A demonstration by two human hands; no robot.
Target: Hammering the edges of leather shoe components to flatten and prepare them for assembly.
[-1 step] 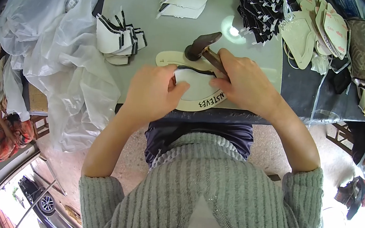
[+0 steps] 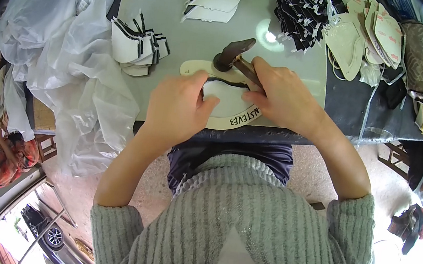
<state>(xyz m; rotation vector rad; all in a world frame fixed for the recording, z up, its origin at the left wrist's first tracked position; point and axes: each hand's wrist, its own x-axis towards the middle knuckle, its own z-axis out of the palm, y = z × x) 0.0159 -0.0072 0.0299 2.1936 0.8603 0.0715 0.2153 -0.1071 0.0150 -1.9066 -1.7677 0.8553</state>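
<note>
In front of me lies a cream cardboard template (image 2: 190,67) with dark lettering on its near rim. A white curved cut piece (image 2: 228,101) with a black strip (image 2: 228,83) along its far edge sits on it. My left hand (image 2: 176,107) is closed at the piece's left end, its fingers bent at the black strip; the fingertips are partly hidden. In my right hand (image 2: 288,96) is a hammer (image 2: 234,53), its handle under the fingers and its dark head pointing away to the left. The right thumb also presses beside the strip's right end.
Black-edged white pieces (image 2: 136,49) are stacked at left, with more pieces (image 2: 214,3) at the back of the grey board (image 2: 269,4). Bundled black pieces (image 2: 299,16) and cream templates (image 2: 347,40) stand at back right. Crumpled clear plastic (image 2: 67,61) drapes over the left side.
My left fingers have shifted very slightly along the black strip. The hammer and the right hand stay almost where they were.
</note>
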